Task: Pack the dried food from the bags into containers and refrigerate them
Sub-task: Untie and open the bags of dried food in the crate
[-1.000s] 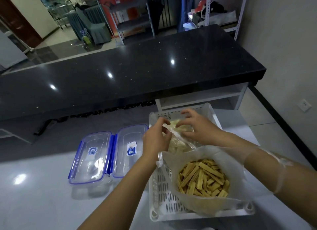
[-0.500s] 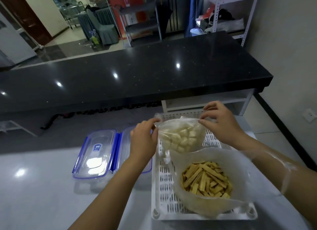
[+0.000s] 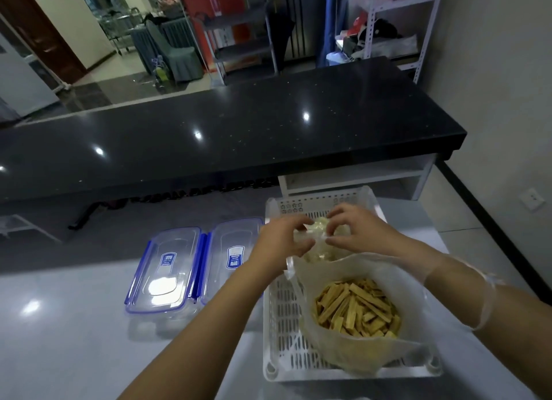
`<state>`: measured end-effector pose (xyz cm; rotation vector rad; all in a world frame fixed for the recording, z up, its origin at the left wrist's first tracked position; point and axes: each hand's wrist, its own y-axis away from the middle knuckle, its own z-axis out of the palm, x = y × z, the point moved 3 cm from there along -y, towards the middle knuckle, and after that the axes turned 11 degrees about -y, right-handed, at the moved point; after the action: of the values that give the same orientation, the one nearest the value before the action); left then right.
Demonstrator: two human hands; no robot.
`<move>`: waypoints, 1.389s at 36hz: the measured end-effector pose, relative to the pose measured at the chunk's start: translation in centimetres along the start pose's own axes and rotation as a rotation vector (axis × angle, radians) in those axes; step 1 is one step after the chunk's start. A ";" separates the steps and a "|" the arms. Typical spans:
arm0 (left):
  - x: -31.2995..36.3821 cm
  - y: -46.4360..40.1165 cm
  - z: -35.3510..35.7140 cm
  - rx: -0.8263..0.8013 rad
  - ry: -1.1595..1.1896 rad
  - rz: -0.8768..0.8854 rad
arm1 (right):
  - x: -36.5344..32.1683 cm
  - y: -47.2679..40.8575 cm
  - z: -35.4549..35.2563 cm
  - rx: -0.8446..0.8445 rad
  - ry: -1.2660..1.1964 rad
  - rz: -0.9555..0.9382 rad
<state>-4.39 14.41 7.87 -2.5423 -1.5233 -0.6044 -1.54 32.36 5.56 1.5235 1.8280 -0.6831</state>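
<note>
Between both hands, left hand (image 3: 280,244) and right hand (image 3: 363,230) pinch the clear plastic bag of pale dried chunks (image 3: 318,245); nearer sits the open translucent bag of yellow dried strips (image 3: 357,310); underneath, the white slotted plastic basket (image 3: 280,334).

Only printed matter was a blue-and-white label on each lid: one on the left container (image 3: 165,272), one on the right container (image 3: 231,250). Both labels carried a few large white letters on a blue patch, turned sideways, with smaller lines under them; the letters were too blurred to read for sure. A red banner (image 3: 213,9) in the far room had marks at its top, unreadable. Nothing readable showed on the white basket (image 3: 273,334) or on either bag.
</note>
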 end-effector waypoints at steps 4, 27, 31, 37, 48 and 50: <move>0.9 -0.2 -1.1 0.125 0.069 0.026 | -1.2 0.1 -1.2 0.121 -0.092 -0.041; -3.1 1.8 -4.7 0.413 0.638 0.016 | -0.9 3.3 -5.7 0.224 -0.171 -0.011; -2.4 1.5 -5.1 0.434 0.662 0.011 | -2.5 2.3 -4.9 0.143 -0.113 -0.030; -2.3 1.8 -5.1 0.345 0.813 -0.066 | -4.0 0.0 -4.7 0.243 -0.019 -0.108; -1.3 2.7 -5.5 0.099 1.304 -0.042 | -5.8 1.6 -10.9 0.410 0.400 -0.314; -1.4 2.7 -5.9 0.100 1.398 -0.028 | -5.3 2.9 -12.5 0.718 0.467 -0.449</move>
<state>-4.23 10.20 12.96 -1.2717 -0.9256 -1.6908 0.01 38.86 17.77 1.8313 2.4835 -1.4067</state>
